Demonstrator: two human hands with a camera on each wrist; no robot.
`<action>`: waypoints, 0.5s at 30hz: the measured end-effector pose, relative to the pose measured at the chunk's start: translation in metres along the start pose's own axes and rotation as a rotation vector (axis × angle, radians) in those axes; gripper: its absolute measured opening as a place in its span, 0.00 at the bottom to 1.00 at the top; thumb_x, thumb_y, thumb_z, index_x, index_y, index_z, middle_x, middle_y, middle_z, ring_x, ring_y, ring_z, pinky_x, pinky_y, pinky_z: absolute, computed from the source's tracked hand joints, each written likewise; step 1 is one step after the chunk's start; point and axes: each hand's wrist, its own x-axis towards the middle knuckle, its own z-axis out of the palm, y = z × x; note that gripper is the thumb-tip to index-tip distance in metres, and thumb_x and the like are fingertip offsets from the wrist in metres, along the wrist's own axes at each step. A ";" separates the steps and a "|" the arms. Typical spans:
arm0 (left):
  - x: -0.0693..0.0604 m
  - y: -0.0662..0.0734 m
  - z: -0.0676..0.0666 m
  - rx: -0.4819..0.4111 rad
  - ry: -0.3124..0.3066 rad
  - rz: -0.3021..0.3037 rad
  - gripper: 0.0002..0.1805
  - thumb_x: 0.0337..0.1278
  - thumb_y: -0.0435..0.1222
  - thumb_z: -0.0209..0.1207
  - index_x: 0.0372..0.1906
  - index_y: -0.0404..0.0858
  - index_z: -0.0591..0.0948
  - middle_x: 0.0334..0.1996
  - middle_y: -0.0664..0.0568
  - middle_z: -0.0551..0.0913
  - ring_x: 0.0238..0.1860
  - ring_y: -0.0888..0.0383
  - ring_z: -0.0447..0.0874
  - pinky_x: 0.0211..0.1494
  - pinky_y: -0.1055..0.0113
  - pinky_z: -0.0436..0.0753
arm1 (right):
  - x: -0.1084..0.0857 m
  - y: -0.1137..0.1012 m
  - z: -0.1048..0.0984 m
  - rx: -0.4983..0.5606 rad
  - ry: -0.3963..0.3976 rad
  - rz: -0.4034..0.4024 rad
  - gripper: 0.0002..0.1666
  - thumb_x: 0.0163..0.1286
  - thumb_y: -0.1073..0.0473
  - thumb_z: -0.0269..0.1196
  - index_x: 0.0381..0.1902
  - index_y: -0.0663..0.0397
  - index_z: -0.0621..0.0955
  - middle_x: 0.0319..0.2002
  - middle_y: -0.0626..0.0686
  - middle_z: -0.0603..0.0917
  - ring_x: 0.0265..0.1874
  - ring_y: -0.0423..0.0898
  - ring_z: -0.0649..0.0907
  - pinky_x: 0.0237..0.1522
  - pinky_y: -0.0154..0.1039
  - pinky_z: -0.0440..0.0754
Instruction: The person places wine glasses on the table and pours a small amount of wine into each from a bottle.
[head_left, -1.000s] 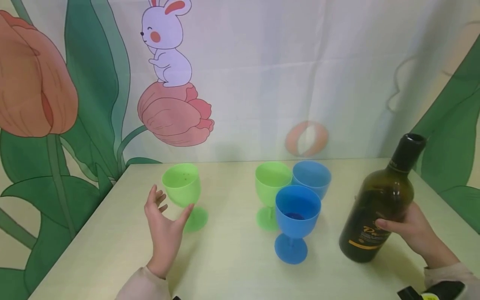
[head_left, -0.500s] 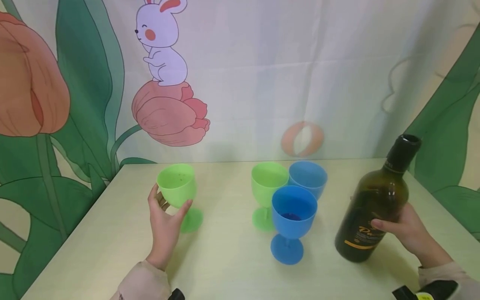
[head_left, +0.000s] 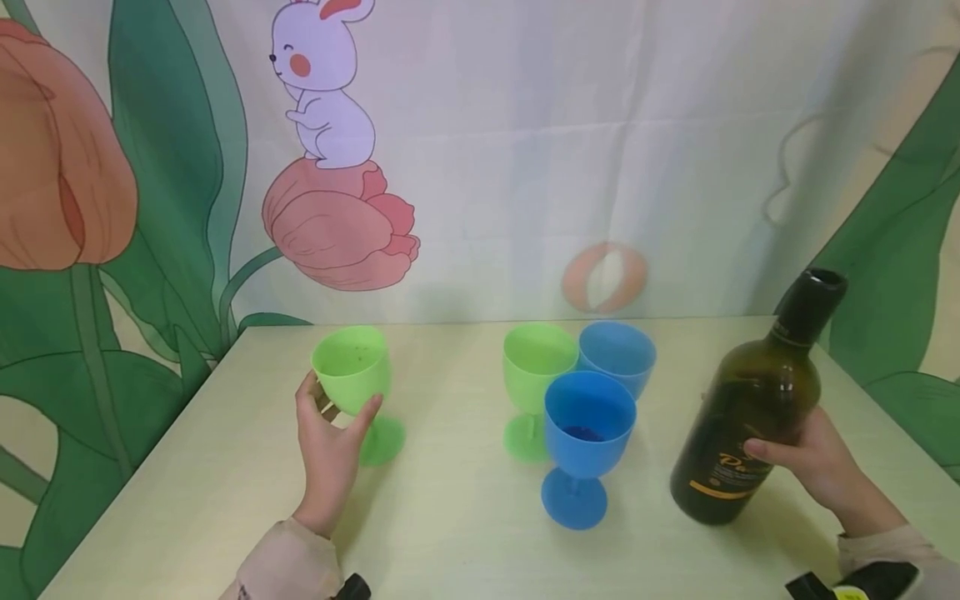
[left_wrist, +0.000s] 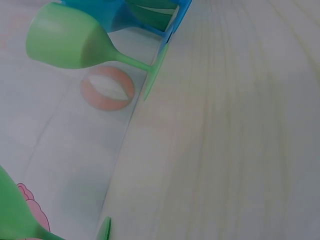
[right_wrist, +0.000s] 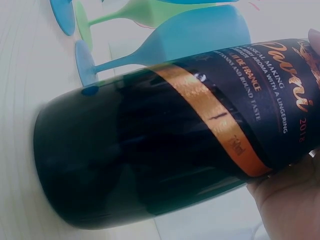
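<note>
My left hand [head_left: 330, 458] holds a light green goblet [head_left: 351, 375] at the left, fingers at the far side of its bowl and thumb at the near right. Small dark specks show inside that bowl. With my right hand [head_left: 825, 467] I grip a dark green wine bottle [head_left: 746, 425] round its body, its neck leaning right and away. In the right wrist view the bottle's label [right_wrist: 265, 90] faces the camera. Whether the bottle's base touches the table, I cannot tell. The left wrist view cuts off the held goblet [left_wrist: 15, 210] at the lower left.
Between my hands stand a second green goblet [head_left: 538, 367], a light blue goblet [head_left: 618, 354] behind, and a darker blue goblet [head_left: 588, 442] in front with dark liquid inside. The pale table [head_left: 465, 517] ends at a printed cloth backdrop [head_left: 480, 167].
My left hand has moved in to the green goblet, its fingers now round the bowl. The right hand and bottle look the same. The head view has shifted slightly.
</note>
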 end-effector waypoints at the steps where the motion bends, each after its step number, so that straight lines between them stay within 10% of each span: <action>1: 0.000 0.001 0.000 -0.006 -0.003 0.000 0.47 0.48 0.35 0.70 0.71 0.40 0.57 0.60 0.46 0.69 0.58 0.55 0.69 0.60 0.63 0.71 | 0.000 0.000 0.000 0.002 0.001 -0.002 0.44 0.48 0.88 0.55 0.56 0.43 0.75 0.46 0.36 0.85 0.44 0.29 0.83 0.44 0.19 0.77; 15: -0.007 0.010 0.007 -0.043 -0.067 0.008 0.47 0.48 0.35 0.71 0.71 0.40 0.57 0.61 0.45 0.69 0.58 0.54 0.69 0.62 0.62 0.72 | 0.002 -0.002 -0.003 0.030 -0.012 -0.027 0.44 0.47 0.89 0.54 0.58 0.47 0.74 0.48 0.38 0.85 0.46 0.31 0.83 0.45 0.20 0.78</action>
